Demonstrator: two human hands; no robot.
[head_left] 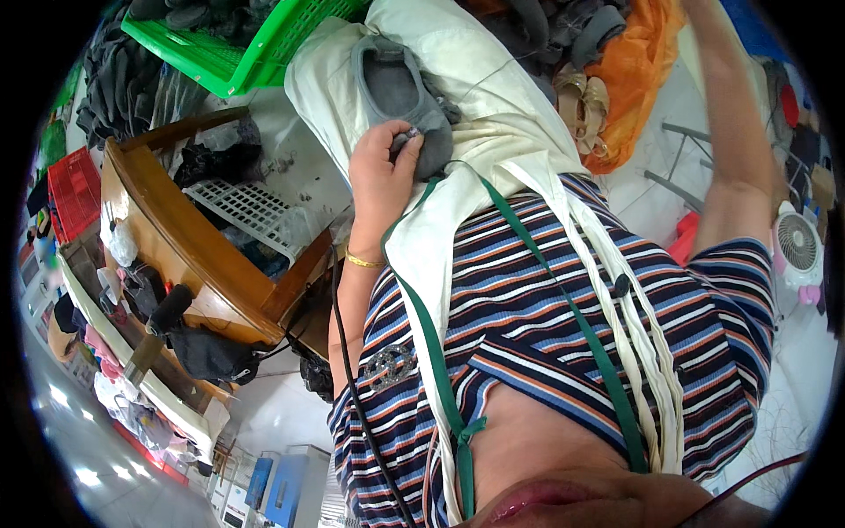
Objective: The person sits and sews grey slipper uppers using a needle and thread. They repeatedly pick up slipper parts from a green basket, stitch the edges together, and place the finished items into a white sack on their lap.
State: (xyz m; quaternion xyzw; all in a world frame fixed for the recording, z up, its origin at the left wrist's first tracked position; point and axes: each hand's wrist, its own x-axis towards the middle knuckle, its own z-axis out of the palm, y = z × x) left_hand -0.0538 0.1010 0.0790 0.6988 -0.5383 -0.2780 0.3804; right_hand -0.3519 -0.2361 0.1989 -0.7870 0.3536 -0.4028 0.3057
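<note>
My left hand (387, 172) is closed on a grey low-cut sock (431, 132), pinching it between thumb and fingers. The sock lies over the cream apron cloth (493, 97) on my lap, its wide opening facing up and away from me. Something small and shiny shows at the thumb tip, too small to name. My right forearm (731, 114) stretches out to the far right, and its hand is beyond the picture's upper edge. Nearest to that forearm is an orange plastic bag (638, 79).
A green plastic basket (198, 57) with dark items stands far left. More dark grey pieces (563, 26) and beige footwear (581, 110) lie by the orange bag. At left is a wooden table (176, 238) with a white perforated tray (246, 216); a fan (799, 242) stands right. A black cable (339, 326) hangs beside my left arm.
</note>
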